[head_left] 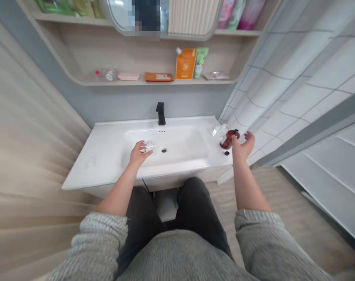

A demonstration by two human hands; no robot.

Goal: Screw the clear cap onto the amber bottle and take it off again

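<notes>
Over the left part of the white sink basin (189, 146), my left hand (138, 154) holds a small clear container (148, 147) between thumb and fingers. On the right, my right hand (243, 147) has its fingers spread, close beside a brown bottle (227, 140) on the counter. Whether it touches the bottle is hard to tell. A small black cap (227, 153) lies in front of the bottle. Behind the bottle sits a clear item (220, 130), its shape unclear.
A black faucet (161, 114) stands behind the basin. Above is a shelf (127, 83) with an orange pouch (186, 64), a green tube (200, 62) and several small items. A tiled wall (294, 86) borders the right side, and a beige curtain (27, 136) hangs at left.
</notes>
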